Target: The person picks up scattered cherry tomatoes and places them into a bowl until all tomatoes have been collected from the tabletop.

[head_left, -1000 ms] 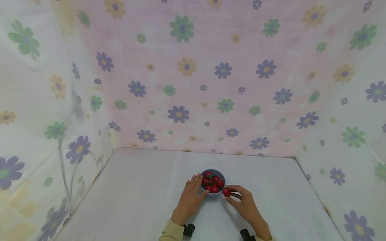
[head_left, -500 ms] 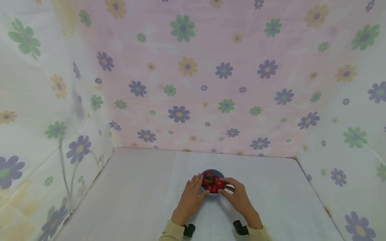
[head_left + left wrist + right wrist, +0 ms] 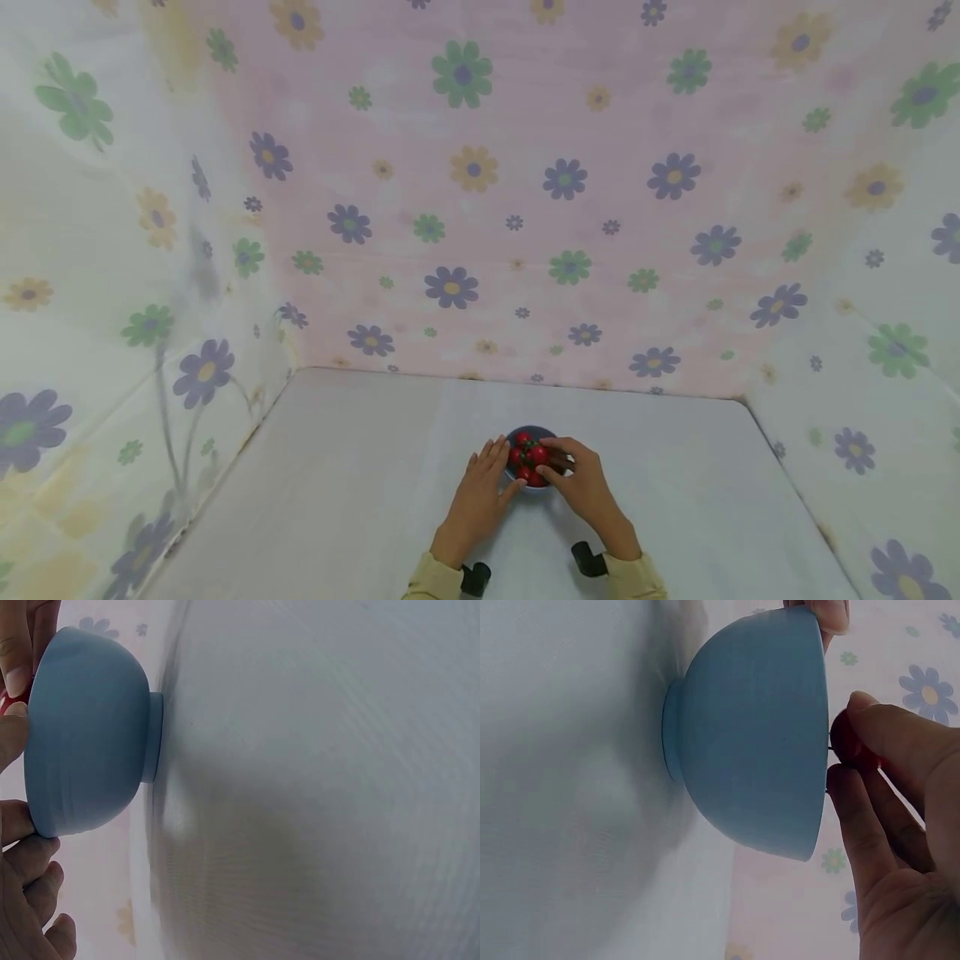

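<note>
A blue bowl stands upright on the white table, several red cherry tomatoes with green stems heaped inside. My left hand holds the bowl at its left side, fingertips on the rim and thumb at the near edge. My right hand is over the bowl's right edge. Between its thumb and fingers it pinches one cherry tomato, level with the rim in the right wrist view. From the sides the bowl hides its contents. Part of the heap is behind the right fingers.
The white tabletop extends around the bowl on all sides. A pink flowered cloth hangs behind it, with pale flowered cloth walls at left and right. Each wrist wears a black camera mount.
My right hand has carried the cherry tomato from beside the bowl, leftward and slightly up, over its right rim onto the heap. My left hand has kept its place on the bowl.
</note>
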The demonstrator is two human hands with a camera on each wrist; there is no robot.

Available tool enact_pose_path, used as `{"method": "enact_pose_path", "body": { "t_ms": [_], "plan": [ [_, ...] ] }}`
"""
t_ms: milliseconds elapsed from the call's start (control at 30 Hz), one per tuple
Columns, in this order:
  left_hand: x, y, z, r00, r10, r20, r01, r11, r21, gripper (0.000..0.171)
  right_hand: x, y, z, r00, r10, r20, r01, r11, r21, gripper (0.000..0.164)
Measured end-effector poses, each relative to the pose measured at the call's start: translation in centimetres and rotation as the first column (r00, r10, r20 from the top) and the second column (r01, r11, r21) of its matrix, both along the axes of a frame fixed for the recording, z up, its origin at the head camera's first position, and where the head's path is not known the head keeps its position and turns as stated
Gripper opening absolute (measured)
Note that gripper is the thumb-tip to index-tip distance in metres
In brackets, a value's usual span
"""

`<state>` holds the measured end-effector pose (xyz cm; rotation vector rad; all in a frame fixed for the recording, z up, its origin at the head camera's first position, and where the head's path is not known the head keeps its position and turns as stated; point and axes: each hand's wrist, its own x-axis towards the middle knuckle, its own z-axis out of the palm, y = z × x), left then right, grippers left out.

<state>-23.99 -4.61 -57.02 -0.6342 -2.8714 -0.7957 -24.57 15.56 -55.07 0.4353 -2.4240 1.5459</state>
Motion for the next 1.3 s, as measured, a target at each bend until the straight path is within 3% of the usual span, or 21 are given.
{"method": "enact_pose_path", "body": {
  "t_ms": [700,1300],
  "plan": [
    [0.1,0.17,-0.28,1.0,0.001,0.009,-0.001,1.0,0.01,0.069,-0.3,-0.65,-0.05,0.999,-0.025,-0.022,0.027,0.995,0.097,0.04],
    [0.04,-0.05,0.02,1.0,0.0,-0.005,0.0,1.0,0.002,0.069,-0.55,-0.83,0.22,0.999,-0.023,-0.043,0.028,0.993,0.112,0.039]
  ]
}}
